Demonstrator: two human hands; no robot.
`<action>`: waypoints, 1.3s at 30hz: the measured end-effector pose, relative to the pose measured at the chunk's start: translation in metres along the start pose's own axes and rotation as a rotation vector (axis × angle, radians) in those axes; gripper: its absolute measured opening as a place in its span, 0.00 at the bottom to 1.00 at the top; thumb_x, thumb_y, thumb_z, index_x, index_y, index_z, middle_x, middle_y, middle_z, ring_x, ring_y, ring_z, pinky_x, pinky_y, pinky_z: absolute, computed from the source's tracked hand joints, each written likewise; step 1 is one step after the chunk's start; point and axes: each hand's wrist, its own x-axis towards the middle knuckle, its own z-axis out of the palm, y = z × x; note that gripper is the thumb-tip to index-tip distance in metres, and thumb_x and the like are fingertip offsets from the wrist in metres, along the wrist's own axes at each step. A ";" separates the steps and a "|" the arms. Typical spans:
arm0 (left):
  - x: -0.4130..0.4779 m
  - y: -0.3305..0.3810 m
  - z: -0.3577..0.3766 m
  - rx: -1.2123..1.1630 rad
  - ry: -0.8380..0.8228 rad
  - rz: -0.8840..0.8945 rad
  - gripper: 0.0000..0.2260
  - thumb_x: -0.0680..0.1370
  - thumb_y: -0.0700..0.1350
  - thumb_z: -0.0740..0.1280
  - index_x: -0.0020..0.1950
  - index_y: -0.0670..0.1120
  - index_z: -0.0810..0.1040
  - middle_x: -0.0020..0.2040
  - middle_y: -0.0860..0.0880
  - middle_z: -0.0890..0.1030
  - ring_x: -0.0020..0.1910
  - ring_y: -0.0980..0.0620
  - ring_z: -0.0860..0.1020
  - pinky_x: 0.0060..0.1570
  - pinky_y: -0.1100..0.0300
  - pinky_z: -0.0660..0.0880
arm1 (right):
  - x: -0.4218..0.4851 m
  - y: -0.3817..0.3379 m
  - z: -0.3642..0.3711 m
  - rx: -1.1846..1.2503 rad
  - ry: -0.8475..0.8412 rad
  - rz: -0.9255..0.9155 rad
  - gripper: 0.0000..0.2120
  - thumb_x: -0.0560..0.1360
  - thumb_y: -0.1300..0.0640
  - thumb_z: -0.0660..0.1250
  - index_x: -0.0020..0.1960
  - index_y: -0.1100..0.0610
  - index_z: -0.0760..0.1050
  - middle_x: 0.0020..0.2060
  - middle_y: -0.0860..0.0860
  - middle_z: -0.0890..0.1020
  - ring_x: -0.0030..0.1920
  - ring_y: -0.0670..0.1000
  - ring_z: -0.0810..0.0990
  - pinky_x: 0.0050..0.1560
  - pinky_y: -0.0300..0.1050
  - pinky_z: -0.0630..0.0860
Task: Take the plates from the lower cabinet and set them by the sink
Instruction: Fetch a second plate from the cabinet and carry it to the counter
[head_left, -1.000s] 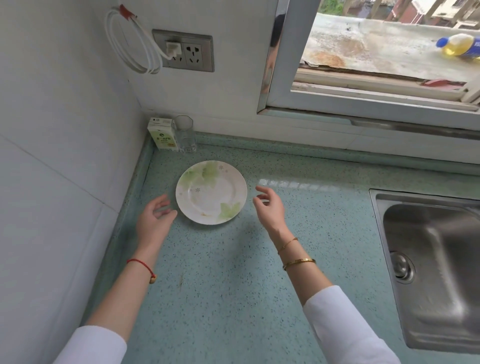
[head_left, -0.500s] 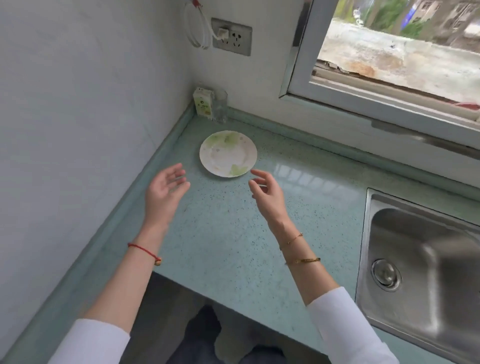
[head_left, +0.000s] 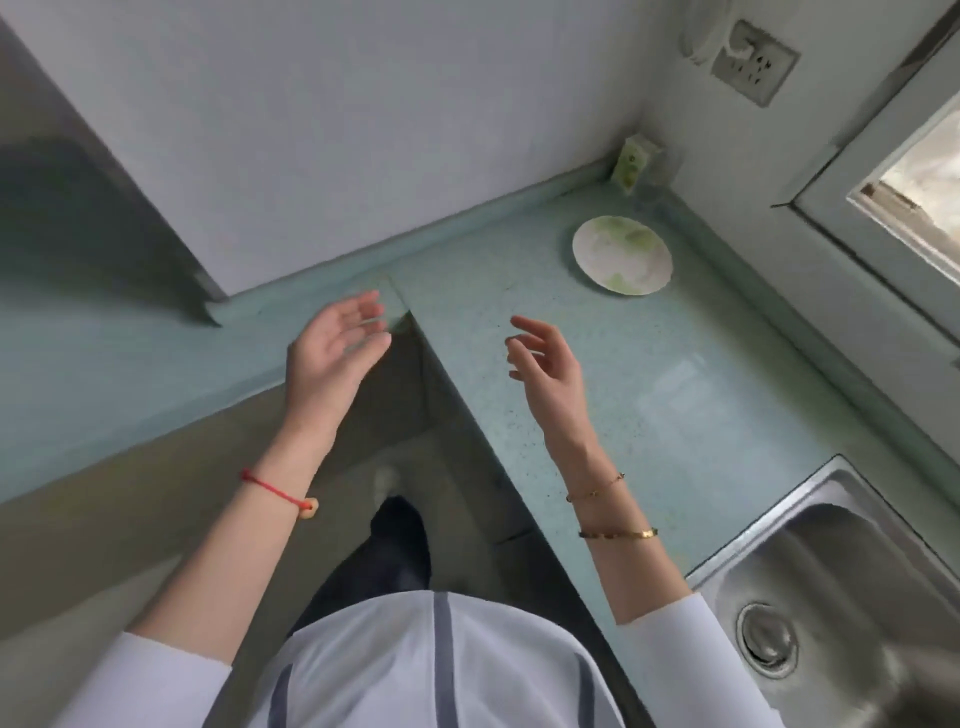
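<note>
A white plate with green leaf patterns (head_left: 622, 254) lies flat on the pale green countertop (head_left: 701, 395), far right, near the corner. My left hand (head_left: 332, 353) hovers palm-up over the counter's inner corner, fingers spread, holding nothing. Over the counter's front edge, my right hand (head_left: 545, 364) is open too, well short of the plate. The steel sink (head_left: 852, 587) sits at the lower right. The lower cabinet fronts (head_left: 156, 519) show below the counter; no other plates are visible.
A small carton (head_left: 631, 166) and a glass stand in the corner behind the plate. A wall socket (head_left: 753, 62) with a coiled cable hangs above. A window frame (head_left: 883, 171) runs along the right. My legs and the floor (head_left: 400, 467) show between the counters.
My view has swung back and down; both hands have drawn away from the plate toward my body. The plate stays on the counter, now far from my hands.
</note>
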 end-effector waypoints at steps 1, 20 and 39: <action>-0.018 0.000 -0.017 0.003 0.047 0.000 0.16 0.75 0.34 0.71 0.60 0.48 0.79 0.59 0.50 0.83 0.56 0.53 0.82 0.60 0.61 0.77 | -0.011 0.000 0.013 -0.005 -0.049 -0.010 0.13 0.80 0.59 0.64 0.64 0.55 0.76 0.54 0.55 0.80 0.57 0.55 0.79 0.62 0.55 0.78; -0.371 0.012 -0.343 0.030 1.030 0.038 0.18 0.74 0.41 0.71 0.63 0.51 0.79 0.60 0.48 0.83 0.60 0.53 0.82 0.64 0.59 0.75 | -0.296 -0.015 0.337 -0.103 -0.999 -0.124 0.13 0.80 0.62 0.64 0.64 0.57 0.76 0.47 0.48 0.79 0.48 0.46 0.77 0.61 0.56 0.76; -0.579 0.019 -0.568 -0.051 1.575 0.071 0.18 0.74 0.40 0.73 0.62 0.52 0.80 0.61 0.48 0.83 0.61 0.48 0.81 0.65 0.50 0.75 | -0.548 -0.003 0.596 -0.172 -1.498 -0.204 0.13 0.79 0.61 0.65 0.63 0.53 0.76 0.48 0.48 0.79 0.48 0.49 0.78 0.56 0.53 0.78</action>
